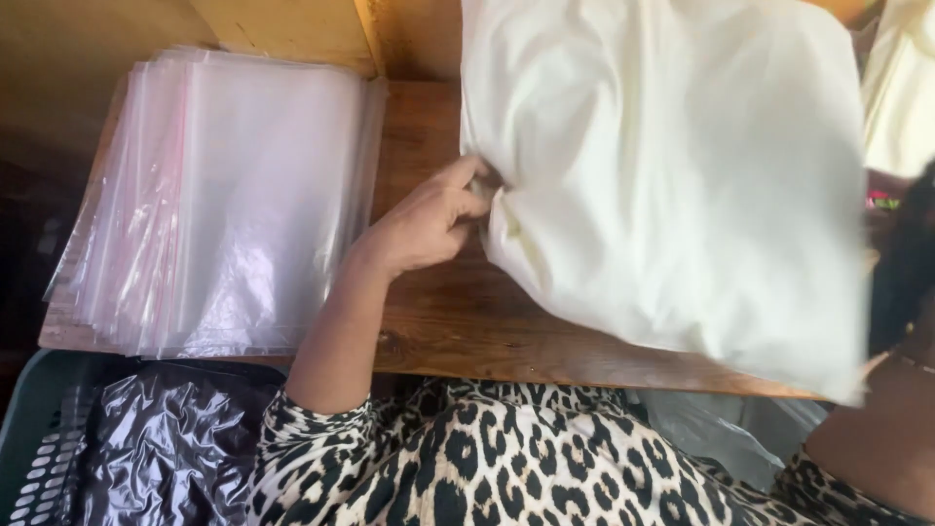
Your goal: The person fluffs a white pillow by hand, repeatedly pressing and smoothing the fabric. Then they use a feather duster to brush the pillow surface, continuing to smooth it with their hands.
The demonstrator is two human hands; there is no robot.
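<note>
Head view: your left hand [429, 219] pinches the cream bagged cloth's [672, 185] edge; right hand seems hidden. Next, steady that pinched edge.

The folded cloth [672, 185] is a plain creamy off-white. The stack of plastic bags [224, 205] is clear with a faint pink strip near one edge. The tabletop [429, 312] is reddish-brown wood with dark grain. The sleeves [321, 438] carry a black-and-tan leopard print on cream. The basket [29, 448] is dark green, lined with glossy black plastic [166, 438].
</note>
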